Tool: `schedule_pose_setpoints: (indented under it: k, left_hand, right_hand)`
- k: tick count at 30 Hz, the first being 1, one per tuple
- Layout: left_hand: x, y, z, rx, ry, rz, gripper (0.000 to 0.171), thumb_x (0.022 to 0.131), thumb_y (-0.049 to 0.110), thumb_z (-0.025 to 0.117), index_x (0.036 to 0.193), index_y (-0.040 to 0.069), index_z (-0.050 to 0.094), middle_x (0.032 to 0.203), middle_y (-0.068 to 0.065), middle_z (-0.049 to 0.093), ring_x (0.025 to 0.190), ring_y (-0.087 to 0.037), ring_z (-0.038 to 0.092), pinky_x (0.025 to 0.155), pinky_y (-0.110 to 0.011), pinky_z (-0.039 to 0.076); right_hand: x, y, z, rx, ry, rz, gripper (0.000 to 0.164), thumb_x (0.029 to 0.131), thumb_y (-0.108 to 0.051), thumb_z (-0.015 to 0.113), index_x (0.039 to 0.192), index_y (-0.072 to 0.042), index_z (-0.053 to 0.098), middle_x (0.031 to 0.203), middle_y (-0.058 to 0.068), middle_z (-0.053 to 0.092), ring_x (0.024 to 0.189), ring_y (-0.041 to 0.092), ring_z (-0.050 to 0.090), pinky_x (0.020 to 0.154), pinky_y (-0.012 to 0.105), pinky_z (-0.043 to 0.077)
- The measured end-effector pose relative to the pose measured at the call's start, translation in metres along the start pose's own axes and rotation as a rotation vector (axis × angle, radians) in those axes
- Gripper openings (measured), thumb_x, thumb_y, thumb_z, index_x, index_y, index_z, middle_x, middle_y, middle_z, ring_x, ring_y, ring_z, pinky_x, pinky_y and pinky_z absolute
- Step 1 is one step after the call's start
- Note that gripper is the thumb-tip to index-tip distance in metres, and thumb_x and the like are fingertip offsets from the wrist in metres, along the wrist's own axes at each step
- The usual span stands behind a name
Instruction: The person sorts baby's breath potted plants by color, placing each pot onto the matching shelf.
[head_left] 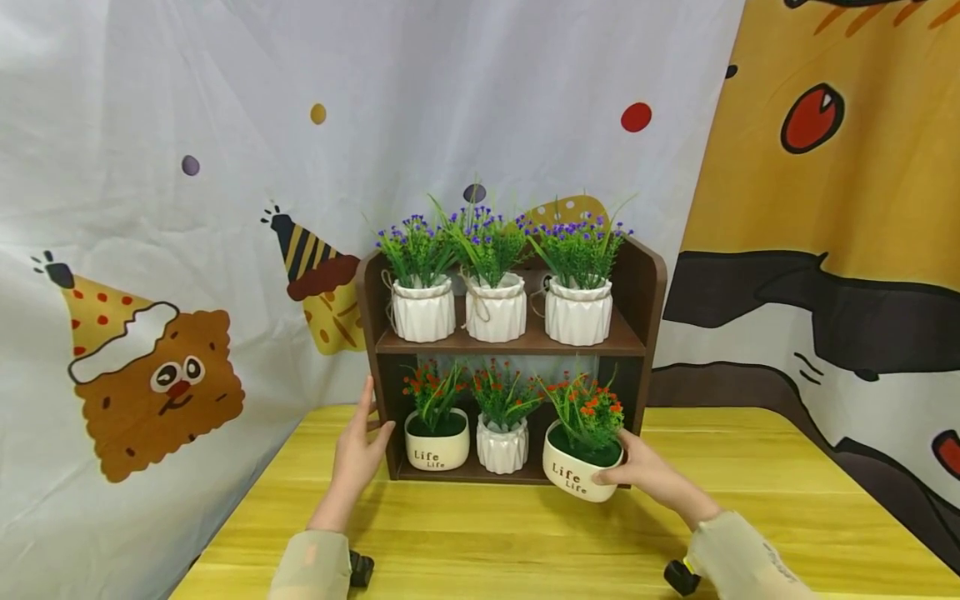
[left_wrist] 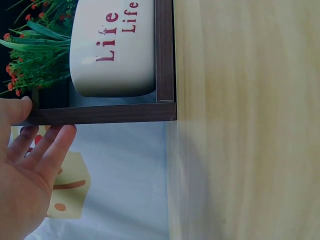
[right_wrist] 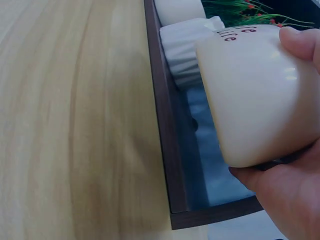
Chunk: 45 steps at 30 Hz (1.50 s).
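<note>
My right hand [head_left: 647, 468] grips a cream "Life" flowerpot [head_left: 577, 467] with red flowers, thumb on its front and fingers around its side. The pot is tilted at the right front of the lower level of a dark brown two-level shelf [head_left: 517, 479]. In the right wrist view the held pot [right_wrist: 255, 95] hangs over the shelf's bottom board. My left hand [head_left: 358, 446] rests on the shelf's left side panel [left_wrist: 100, 114], thumb at its front edge and fingers along the outside. Nearest to it inside stands another cream "Life" flowerpot [head_left: 437, 442].
A white ribbed pot [head_left: 502, 446] with red flowers stands mid lower level. On the upper level are three white ribbed pots [head_left: 496, 310] with purple flowers. The shelf stands on a yellow wooden table [head_left: 480, 533], before a printed cloth backdrop [head_left: 187, 108].
</note>
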<state>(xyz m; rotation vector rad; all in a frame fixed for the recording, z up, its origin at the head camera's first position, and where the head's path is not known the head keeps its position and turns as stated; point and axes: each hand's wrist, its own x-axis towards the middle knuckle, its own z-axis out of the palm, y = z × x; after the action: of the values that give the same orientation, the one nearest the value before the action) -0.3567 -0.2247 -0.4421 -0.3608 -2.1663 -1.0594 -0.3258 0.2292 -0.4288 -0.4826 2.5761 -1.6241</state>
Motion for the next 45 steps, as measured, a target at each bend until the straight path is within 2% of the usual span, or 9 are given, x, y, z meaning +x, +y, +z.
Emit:
schedule_pose_setpoints:
  k: [6, 11, 21, 26, 32, 41, 45]
  left_hand:
    - [-0.001, 0.001, 0.000, -0.002, 0.010, -0.003, 0.089, 0.087, 0.002, 0.071, 0.156, 0.028, 0.021, 0.126, -0.030, 0.057, 0.088, -0.041, 0.067, 0.071, -0.052, 0.057]
    - [-0.002, 0.001, 0.000, 0.002, 0.020, 0.014, 0.089, 0.086, 0.002, 0.072, 0.156, 0.026, 0.022, 0.124, -0.030, 0.058, 0.087, -0.041, 0.068, 0.070, -0.052, 0.057]
    - [-0.003, 0.000, 0.002, 0.003, 0.020, 0.029, 0.089, 0.086, 0.000, 0.072, 0.156, 0.025, 0.023, 0.123, -0.031, 0.058, 0.086, -0.041, 0.068, 0.068, -0.049, 0.058]
    - [-0.002, 0.002, 0.002, -0.006, 0.016, 0.022, 0.089, 0.087, 0.001, 0.071, 0.156, 0.025, 0.022, 0.124, -0.031, 0.057, 0.087, -0.042, 0.067, 0.070, -0.052, 0.057]
    - [0.001, 0.004, 0.000, -0.012, 0.006, 0.005, 0.089, 0.087, 0.001, 0.071, 0.156, 0.026, 0.022, 0.125, -0.030, 0.057, 0.089, -0.042, 0.067, 0.072, -0.052, 0.057]
    - [0.003, 0.004, -0.001, -0.021, 0.008, 0.009, 0.089, 0.087, 0.001, 0.071, 0.156, 0.026, 0.022, 0.125, -0.031, 0.056, 0.089, -0.043, 0.066, 0.072, -0.055, 0.056]
    - [0.001, 0.002, -0.001, -0.016, 0.006, 0.008, 0.089, 0.086, 0.000, 0.071, 0.156, 0.026, 0.022, 0.125, -0.031, 0.056, 0.088, -0.042, 0.067, 0.072, -0.054, 0.056]
  right_hand:
    - [0.006, 0.005, 0.005, -0.010, 0.003, 0.010, 0.087, 0.074, -0.015, 0.080, 0.141, 0.012, 0.032, 0.129, 0.022, 0.053, 0.114, 0.031, 0.054, 0.093, 0.043, 0.049]
    - [0.011, 0.010, 0.009, 0.013, -0.017, 0.033, 0.091, 0.077, -0.016, 0.079, 0.145, 0.011, 0.025, 0.135, 0.024, 0.048, 0.118, 0.033, 0.052, 0.094, 0.046, 0.048]
    - [0.015, 0.020, 0.013, 0.048, -0.073, 0.004, 0.090, 0.078, -0.017, 0.078, 0.147, 0.008, 0.025, 0.139, 0.024, 0.044, 0.120, 0.029, 0.051, 0.095, 0.038, 0.048]
    - [0.018, 0.023, 0.014, 0.050, -0.053, -0.006, 0.089, 0.078, -0.017, 0.078, 0.147, 0.005, 0.026, 0.141, 0.024, 0.043, 0.123, 0.032, 0.048, 0.097, 0.039, 0.046]
    - [0.022, 0.024, 0.014, 0.079, -0.039, -0.018, 0.091, 0.081, -0.013, 0.073, 0.151, 0.004, 0.018, 0.146, 0.028, 0.034, 0.129, 0.038, 0.041, 0.100, 0.044, 0.043]
    - [0.025, 0.019, 0.017, 0.149, -0.004, 0.010, 0.096, 0.085, -0.006, 0.067, 0.154, 0.001, 0.001, 0.153, 0.029, 0.018, 0.134, 0.042, 0.032, 0.099, 0.042, 0.043]
    - [0.024, 0.017, 0.019, 0.142, 0.004, 0.018, 0.095, 0.087, -0.005, 0.064, 0.153, 0.002, -0.004, 0.155, 0.030, 0.010, 0.137, 0.044, 0.025, 0.104, 0.048, 0.038]
